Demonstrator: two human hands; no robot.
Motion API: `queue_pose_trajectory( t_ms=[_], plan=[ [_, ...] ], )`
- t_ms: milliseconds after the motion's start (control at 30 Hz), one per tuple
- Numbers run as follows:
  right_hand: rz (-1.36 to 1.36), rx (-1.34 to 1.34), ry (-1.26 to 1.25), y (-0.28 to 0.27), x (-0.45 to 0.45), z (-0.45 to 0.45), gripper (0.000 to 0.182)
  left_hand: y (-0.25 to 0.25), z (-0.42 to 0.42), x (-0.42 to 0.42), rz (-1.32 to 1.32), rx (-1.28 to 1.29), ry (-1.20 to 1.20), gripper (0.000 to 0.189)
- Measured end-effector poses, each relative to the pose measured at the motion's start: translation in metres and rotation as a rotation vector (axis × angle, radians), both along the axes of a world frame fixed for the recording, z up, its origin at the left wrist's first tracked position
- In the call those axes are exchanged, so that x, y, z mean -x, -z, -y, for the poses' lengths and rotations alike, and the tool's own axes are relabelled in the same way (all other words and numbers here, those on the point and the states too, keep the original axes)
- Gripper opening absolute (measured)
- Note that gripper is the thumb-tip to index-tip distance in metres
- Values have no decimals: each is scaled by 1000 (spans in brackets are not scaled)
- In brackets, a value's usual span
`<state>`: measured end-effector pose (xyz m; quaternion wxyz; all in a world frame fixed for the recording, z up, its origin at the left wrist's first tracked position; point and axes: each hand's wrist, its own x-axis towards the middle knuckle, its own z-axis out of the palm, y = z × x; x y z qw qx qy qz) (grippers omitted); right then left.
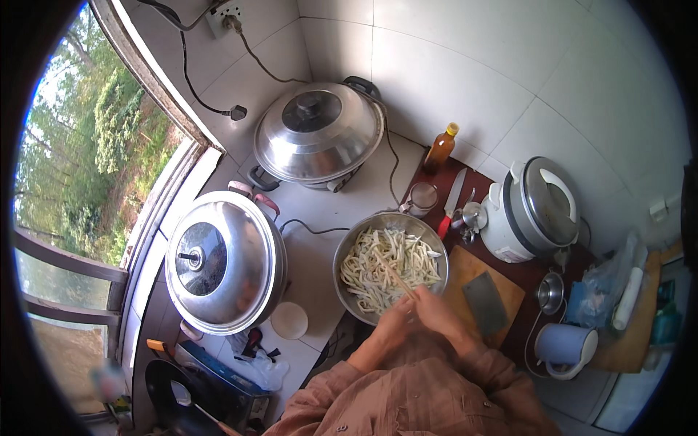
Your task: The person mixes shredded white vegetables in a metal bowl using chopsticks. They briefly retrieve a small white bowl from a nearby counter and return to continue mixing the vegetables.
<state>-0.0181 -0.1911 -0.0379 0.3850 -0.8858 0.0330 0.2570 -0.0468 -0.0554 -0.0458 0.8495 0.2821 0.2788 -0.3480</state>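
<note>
A wide stainless-steel basin (341, 291) holds a heap of pale food strips (381, 272), some with greenish edges and white powder on them. My right hand (433, 309) grips a pair of wooden chopsticks (393, 272) above the basin's near rim. Their far ends reach into the strips. Against it, at the same rim, is my left hand (397, 320); its fingers are partly hidden, and whether they also hold the chopsticks is unclear. To the right of the basin, a cleaver (485, 302) lies flat on a wooden cutting board (507, 289).
Two lidded metal pans (223, 267) (322, 147) stand left and behind. A red-handled knife (455, 193), a glass mug (421, 199), an amber bottle (440, 150) and a rice cooker (510, 229) are at the back right. A white bowl (289, 320) sits left of the basin.
</note>
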Motion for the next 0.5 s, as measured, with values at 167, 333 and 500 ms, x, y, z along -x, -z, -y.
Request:
queue_pose_trajectory(
  t_ms=[167,333,500],
  plan=[
    [261,36,-82,-22,-24,0,15,17,-40,10,620,-725,-213,27],
    [503,422,-134,15,-63,27,18,41,-84,-16,687,-1633,-468,27],
    [381,657,-156,21,-97,-7,19,79,-106,-38,500,-1279,-289,32]
  ],
)
